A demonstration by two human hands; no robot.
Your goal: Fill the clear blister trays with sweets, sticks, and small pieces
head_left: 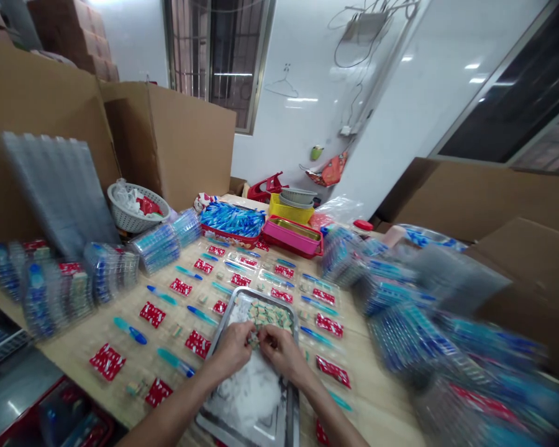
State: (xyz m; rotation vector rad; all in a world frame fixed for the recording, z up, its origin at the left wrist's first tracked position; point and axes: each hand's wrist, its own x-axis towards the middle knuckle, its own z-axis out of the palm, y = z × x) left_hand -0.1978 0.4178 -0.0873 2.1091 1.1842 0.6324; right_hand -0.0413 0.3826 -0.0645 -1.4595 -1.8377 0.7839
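Note:
A metal tray [294,406] lies in front of me. Small pale green-beige pieces [272,315] are heaped at its far end, and white powder [251,394] covers the near part. Over the tray, my left hand [235,349] is closed in a pinch, with a small pale piece [253,339] showing at its fingertips. Close beside it, my right hand [282,352] has its fingers pressed together; what they hold is hidden. Around the tray are clear plastic packs, each with a red patterned packet [198,343], a blue brush-like stick [173,360] and small pale pieces.
Stacks of filled clear packs stand left [56,295] and right [405,335], the right ones blurred. At the back are a basket of blue sticks [233,218], a pink bin [291,236] and a yellow basket [289,210]. Cardboard [186,136] and a white colander [125,214] stand behind.

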